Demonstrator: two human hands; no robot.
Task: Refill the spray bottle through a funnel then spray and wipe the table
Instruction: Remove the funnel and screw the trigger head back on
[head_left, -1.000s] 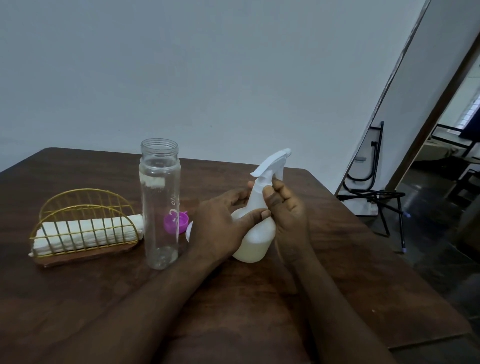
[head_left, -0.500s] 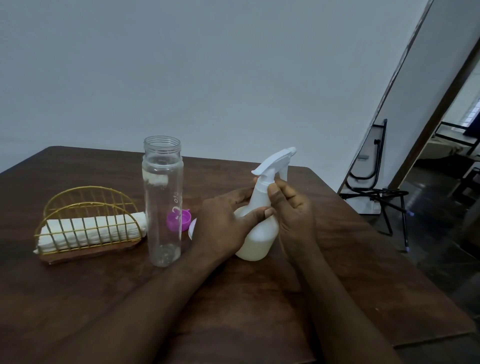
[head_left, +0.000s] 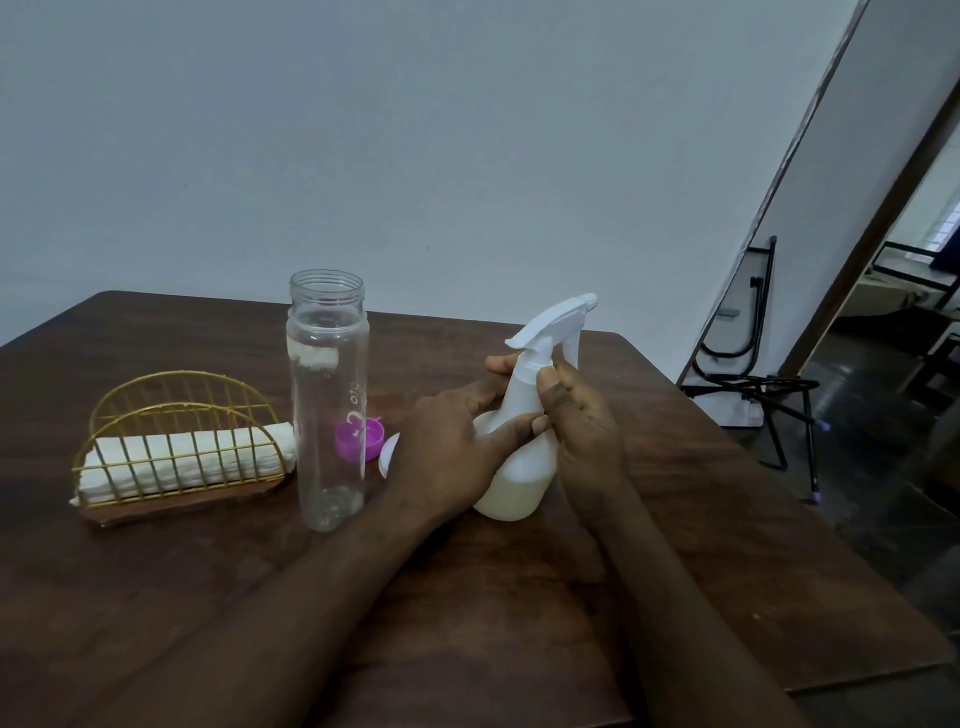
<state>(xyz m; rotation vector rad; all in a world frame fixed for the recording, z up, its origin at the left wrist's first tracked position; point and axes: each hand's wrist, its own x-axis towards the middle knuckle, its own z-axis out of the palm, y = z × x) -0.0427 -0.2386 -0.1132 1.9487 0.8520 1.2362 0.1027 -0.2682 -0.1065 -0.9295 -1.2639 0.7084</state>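
Observation:
A white spray bottle (head_left: 519, 483) stands upright on the dark wooden table (head_left: 519, 613), its trigger head pointing right. My left hand (head_left: 447, 452) wraps around the bottle's body from the left. My right hand (head_left: 582, 421) grips its neck just under the trigger head. A tall clear bottle (head_left: 326, 400) without a cap stands left of my hands. Behind it lies a purple cap (head_left: 359, 439). A white object (head_left: 388, 453), partly hidden by my left hand, sits beside the cap.
A gold wire holder (head_left: 176, 441) on a wooden base keeps folded white cloths (head_left: 182, 460) at the left. Beyond the table's right edge stand a black metal chair frame (head_left: 758, 384) and a doorway. A plain wall backs the table.
Both hands have stayed on the spray bottle. The view has shifted slightly, and the fingers of my right hand have turned a little on the neck.

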